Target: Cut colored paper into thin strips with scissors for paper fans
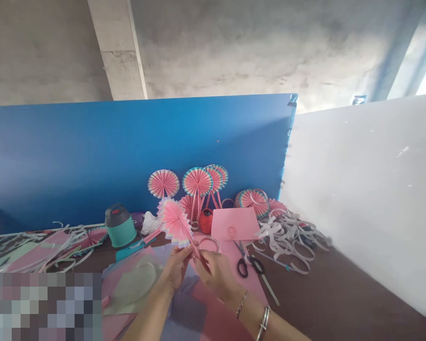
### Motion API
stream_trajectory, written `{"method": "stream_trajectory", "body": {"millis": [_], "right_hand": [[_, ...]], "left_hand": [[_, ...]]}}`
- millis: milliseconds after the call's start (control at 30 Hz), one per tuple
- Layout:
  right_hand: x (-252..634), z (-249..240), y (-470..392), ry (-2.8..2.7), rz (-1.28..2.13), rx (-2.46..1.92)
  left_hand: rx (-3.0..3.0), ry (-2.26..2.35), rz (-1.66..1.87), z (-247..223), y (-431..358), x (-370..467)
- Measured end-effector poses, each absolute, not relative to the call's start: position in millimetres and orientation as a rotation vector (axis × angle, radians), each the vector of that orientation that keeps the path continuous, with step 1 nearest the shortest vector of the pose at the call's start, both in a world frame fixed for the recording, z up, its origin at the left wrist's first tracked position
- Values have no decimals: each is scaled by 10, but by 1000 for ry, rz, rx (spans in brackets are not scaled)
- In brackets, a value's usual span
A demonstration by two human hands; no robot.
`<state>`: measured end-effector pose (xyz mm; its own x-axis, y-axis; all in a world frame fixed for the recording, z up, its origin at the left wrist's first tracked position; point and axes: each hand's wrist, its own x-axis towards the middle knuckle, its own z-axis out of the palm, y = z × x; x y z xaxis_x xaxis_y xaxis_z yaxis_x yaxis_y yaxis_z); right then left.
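Note:
A pleated pink paper fan [175, 221] with a pale zigzag edge is held up over the table by both hands. My left hand [177, 266] is closed around the fan's base. My right hand [213, 272] grips the fan's pink handle strips, its fingers wrapped close beside the left ones. A thin pink loop of paper strip [216, 240] curls out near the right fingers. Below the hands lie pink and lavender paper sheets [190, 308]. Scissors with black handles [243, 268] rest on pink paper to the right of my right hand.
Finished fans [198, 182] stand against the blue panel [92, 156]. A red spool [206, 221] and a teal container with a dark lid [120, 231] sit at the back. Paper strips are heaped at right [291, 237] and left [53, 253]. A white wall [362, 189] bounds the right side.

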<state>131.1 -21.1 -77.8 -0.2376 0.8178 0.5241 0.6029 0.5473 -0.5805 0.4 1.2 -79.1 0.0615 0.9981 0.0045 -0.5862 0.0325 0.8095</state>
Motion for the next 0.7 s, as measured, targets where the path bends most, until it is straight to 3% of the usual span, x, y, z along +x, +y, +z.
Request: {"method": "stream_trajectory", "body": {"millis": [200,700], "right_hand": [[1322,-754,-200,-1863,484,-1039],[1293,-867,-126,-1875,530,-1057]], "left_hand": [[758,652,1348,-804,-14,102],[512,682,1690,-779,187,-163]]}}
